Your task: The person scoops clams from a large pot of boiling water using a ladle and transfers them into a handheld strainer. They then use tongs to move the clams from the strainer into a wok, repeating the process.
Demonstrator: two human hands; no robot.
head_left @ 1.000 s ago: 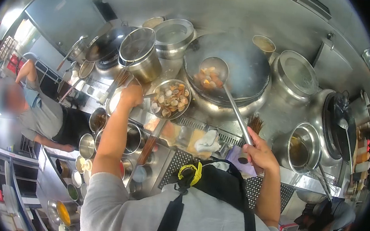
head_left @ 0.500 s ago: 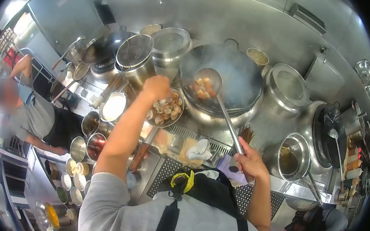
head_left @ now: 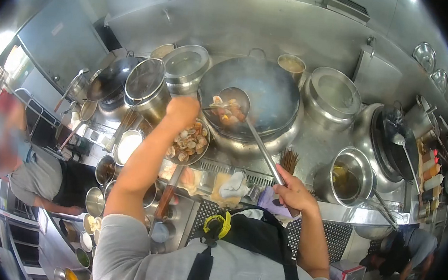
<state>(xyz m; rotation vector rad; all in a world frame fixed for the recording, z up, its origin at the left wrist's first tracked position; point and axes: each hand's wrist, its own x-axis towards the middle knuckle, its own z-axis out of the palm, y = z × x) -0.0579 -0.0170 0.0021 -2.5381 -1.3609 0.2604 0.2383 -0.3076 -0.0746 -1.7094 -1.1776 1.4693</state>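
Observation:
My right hand (head_left: 296, 191) is wrapped round the handle of a long metal ladle (head_left: 263, 149). Clams and reddish-orange pieces (head_left: 230, 114) fill the ladle's bowl, which is held over the near left part of a steaming wok (head_left: 275, 99). My left hand (head_left: 183, 110) is closed above a round pan of clams (head_left: 189, 143), left of the wok. Something thin reaches from its fingers toward the ladle's bowl; what it is I cannot tell. The pan's wooden handle (head_left: 166, 201) points toward my body.
Lidded steel pots (head_left: 334, 93) flank the wok. A steel pot with yellowish liquid (head_left: 345, 180) stands at right, beside another wok (head_left: 393, 149). A white cloth (head_left: 234, 185) lies on the front ledge. One person (head_left: 40, 172) stands at left; another (head_left: 411, 250) bends at lower right.
The ladle's bowl has come nearer my left hand, and more clams now show in it. My left hand's fingers have moved toward the ladle. The camera view has shifted slightly.

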